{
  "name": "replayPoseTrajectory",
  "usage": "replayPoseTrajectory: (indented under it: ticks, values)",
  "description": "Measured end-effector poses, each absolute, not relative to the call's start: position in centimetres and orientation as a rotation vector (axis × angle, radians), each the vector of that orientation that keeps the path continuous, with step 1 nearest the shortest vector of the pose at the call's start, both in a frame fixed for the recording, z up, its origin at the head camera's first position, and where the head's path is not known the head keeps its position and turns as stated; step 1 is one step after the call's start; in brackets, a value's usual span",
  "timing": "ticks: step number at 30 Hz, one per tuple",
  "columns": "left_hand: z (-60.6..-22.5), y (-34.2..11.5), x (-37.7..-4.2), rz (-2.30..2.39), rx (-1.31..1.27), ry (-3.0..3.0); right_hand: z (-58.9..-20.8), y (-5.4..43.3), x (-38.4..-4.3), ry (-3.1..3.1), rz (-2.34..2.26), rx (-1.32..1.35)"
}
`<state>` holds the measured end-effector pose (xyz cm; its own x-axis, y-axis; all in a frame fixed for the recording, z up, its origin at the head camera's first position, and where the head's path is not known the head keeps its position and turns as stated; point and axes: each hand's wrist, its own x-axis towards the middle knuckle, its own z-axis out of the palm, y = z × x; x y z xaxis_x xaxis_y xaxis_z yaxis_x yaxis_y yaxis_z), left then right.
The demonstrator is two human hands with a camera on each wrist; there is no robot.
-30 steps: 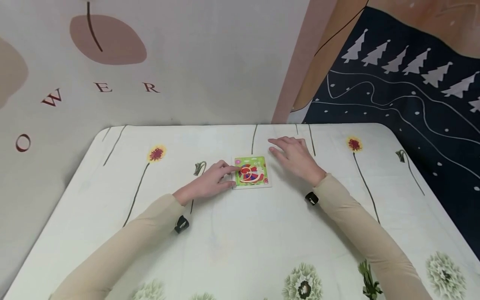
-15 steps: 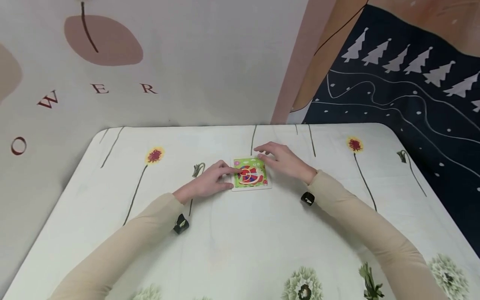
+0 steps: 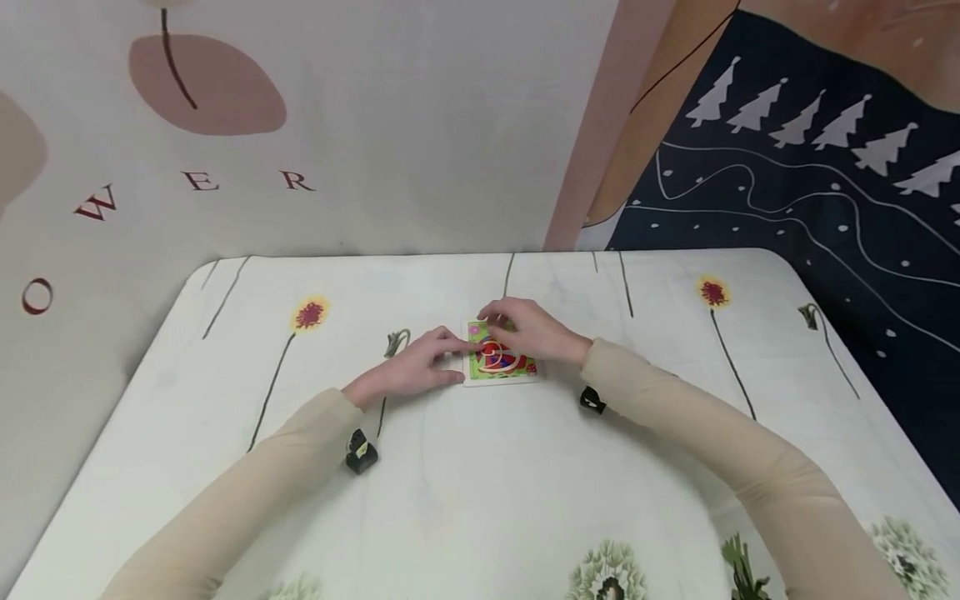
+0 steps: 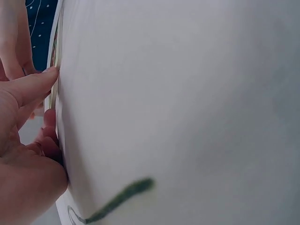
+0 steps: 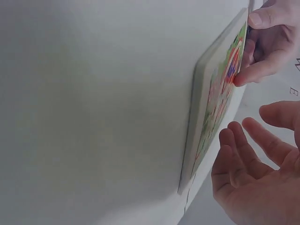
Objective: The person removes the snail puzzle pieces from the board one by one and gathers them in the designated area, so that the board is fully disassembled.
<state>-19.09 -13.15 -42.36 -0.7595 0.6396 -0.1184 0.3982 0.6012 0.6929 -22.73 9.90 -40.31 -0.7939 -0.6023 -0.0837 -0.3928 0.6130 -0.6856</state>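
A small square picture puzzle [image 3: 506, 364], green with a red and blue snail on it, lies flat on the table. In the right wrist view its thick white edge [image 5: 198, 93] shows. My left hand [image 3: 416, 362] is at its left side: the index finger presses on the picture and the thumb rests at the near left corner. Over the puzzle's far right part hovers my right hand [image 3: 536, 332], fingers bent and thumb apart from them, with nothing between them in the right wrist view. It hides the puzzle's upper right area in the head view.
A white cloth with printed flowers covers the table [image 3: 450, 483]. Behind it stands a pale wall hanging [image 3: 420, 150] with letters. A dark cloth with white trees [image 3: 757, 192] hangs at the right. Small black wrist cameras [image 3: 362, 452] sit under both cuffs.
My right hand has moved left, from beside the puzzle to over its far right part, its fingers bending more. The left hand stays with its index finger on the picture.
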Motion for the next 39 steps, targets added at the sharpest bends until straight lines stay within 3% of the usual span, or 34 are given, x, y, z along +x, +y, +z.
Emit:
replayPoseTrajectory:
  ticks: [10, 39]
  values:
    - [-42.5, -12.8, -19.0, 0.990, 0.886, 2.469, -41.0, 8.1, -22.8, 2.618, -0.821, -0.891]
    - [-42.3, -13.0, -18.9, 0.990, 0.862, 2.455, -40.8, 8.1, -24.8, 2.387, -0.951, -0.616]
